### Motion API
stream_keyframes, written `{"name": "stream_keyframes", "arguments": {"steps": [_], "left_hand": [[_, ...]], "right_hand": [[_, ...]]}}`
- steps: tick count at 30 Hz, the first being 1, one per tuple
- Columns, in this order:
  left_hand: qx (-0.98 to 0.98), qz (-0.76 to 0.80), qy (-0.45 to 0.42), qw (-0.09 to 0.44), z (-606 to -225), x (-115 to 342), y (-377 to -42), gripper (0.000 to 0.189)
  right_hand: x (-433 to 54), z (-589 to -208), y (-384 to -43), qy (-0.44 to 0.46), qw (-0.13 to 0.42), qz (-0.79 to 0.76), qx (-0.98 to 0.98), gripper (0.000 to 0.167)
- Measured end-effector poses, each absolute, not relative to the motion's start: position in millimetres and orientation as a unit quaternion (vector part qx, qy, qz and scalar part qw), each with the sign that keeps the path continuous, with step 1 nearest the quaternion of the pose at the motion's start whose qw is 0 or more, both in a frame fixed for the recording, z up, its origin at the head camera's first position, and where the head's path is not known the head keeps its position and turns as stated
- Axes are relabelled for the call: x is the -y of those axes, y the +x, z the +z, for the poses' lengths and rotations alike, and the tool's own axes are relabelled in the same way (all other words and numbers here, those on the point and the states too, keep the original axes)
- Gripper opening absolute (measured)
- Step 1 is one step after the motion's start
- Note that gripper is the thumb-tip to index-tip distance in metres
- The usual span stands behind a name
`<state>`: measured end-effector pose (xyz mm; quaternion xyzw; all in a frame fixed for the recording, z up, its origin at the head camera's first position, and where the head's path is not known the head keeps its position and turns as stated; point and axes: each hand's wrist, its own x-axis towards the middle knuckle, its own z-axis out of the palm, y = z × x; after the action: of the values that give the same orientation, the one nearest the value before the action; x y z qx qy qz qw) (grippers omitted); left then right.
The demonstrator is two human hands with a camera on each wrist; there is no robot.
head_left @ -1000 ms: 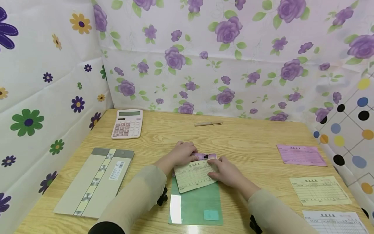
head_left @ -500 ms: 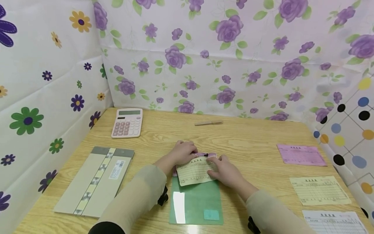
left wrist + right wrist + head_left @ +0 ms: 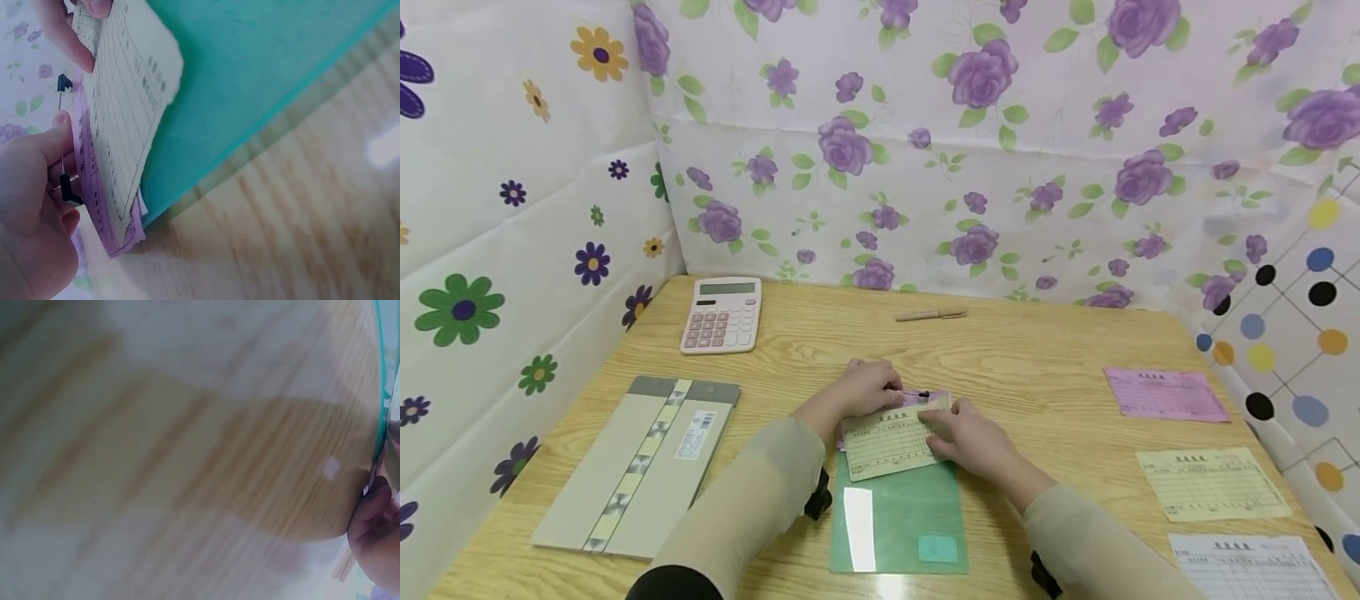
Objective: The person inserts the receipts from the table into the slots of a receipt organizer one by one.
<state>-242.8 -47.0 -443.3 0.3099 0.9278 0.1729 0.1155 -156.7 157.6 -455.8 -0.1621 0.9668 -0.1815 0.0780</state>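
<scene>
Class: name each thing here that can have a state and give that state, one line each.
Held yellow slip: askew, pinched by the right hand
Pink slip beneath: mostly covered
Wire clip: touched by the left hand; open or closed unclear
Green board: partly covered
Grey folder: closed
Calculator: face up, display unreadable
Pen: lying down
Loose pink slip: flat
Loose yellow slip: flat
Loose white slip: flat

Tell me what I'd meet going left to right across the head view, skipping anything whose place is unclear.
Beige folder → calculator → left hand → right hand → loose pink slip → loose yellow slip → loose white slip.
</scene>
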Motion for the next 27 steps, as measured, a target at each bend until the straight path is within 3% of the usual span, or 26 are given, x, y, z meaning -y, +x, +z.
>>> {"name": "stream_keyframes", "arguments": {"steps": [7, 14, 27], "left_hand": [[-0.929, 0.178, 0.301, 0.121, -442.6, 47.4, -239.8, 0.022], [-0.931, 0.168, 0.309, 0.097, -443.8, 47.3, -236.0, 0.025], [-0.936, 0.136, 0.319, 0.063, -446.1, 47.0, -229.8, 0.027]], "right_hand": [[-155.3, -455.2, -161.2, -0.133, 0.083, -0.207, -0.966, 0.044], [-154.3, -456.0, -162.4, -0.095, 0.063, -0.203, -0.972, 0.058], [-150.9, -455.3, -161.2, -0.079, 0.061, -0.177, -0.979, 0.062]]}}
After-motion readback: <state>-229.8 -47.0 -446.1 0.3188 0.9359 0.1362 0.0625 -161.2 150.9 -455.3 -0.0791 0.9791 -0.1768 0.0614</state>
